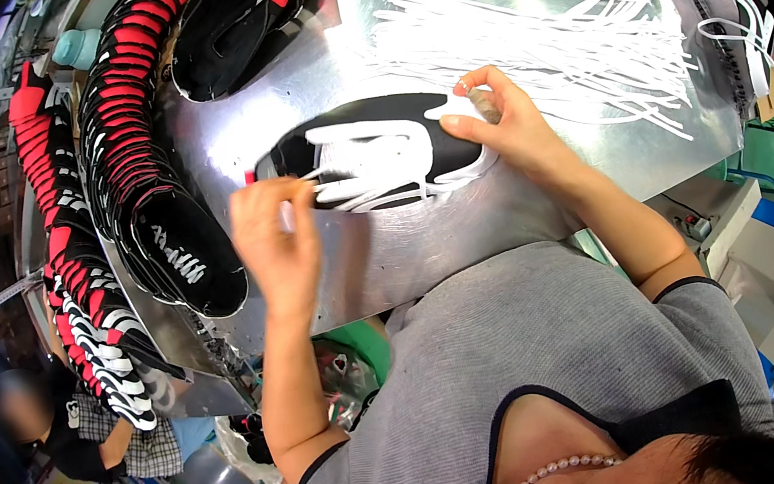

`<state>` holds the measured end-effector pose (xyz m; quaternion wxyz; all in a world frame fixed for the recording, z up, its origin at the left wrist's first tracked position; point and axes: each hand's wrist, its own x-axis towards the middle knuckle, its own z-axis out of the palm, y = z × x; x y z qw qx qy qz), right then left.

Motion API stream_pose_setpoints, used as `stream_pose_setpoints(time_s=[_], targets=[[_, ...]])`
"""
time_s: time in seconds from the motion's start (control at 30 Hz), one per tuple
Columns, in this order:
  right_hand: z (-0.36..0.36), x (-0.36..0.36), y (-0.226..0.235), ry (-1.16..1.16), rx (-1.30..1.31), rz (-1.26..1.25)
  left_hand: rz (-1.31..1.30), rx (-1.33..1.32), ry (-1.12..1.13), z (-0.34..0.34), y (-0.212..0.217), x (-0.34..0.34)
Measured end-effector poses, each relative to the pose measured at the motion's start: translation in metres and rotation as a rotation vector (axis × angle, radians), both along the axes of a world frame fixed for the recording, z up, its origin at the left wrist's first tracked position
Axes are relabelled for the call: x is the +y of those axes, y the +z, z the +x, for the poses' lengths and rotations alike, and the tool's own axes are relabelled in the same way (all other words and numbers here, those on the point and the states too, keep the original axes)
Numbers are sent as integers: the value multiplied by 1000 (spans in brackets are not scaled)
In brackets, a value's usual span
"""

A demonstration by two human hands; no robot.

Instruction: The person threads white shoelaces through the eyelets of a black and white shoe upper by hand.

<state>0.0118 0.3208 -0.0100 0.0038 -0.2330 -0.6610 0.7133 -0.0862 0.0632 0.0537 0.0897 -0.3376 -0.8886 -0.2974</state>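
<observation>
A black-and-white shoe upper (451, 149) lies on the metal table in front of me. White shoelace runs in rows across its opening, slightly blurred at the left. My left hand (278, 244) is at the left end of the upper, fingertips pinched on a white shoelace (324, 173). At the other end, my right hand (516, 128) grips the upper's white edge between thumb and forefinger. Its other fingers are curled and partly hidden.
Loose white laces (539, 51) spread over the metal table (391, 267) beyond my right hand. Nested red-and-black uppers (125, 132) curve along the left, beside another row (50, 194). A black upper (219, 41) lies at the far side. Another person (118, 427) is at lower left.
</observation>
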Motion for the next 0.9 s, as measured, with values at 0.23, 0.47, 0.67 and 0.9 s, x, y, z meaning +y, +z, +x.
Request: stream_pose_setpoints(time_s=[0.23,0.47,0.67,0.9], targets=[[14,39,1,52,37,-75,-250,377,597,-61,44,-193],[4,30,-7,215,239,931,31,-283,-352,34,65,4],[10,38,10,88,333,774,125,-80,-157,23,41,46],[7,-14,19,169,334,-110,125,-149,-190,27,14,84]])
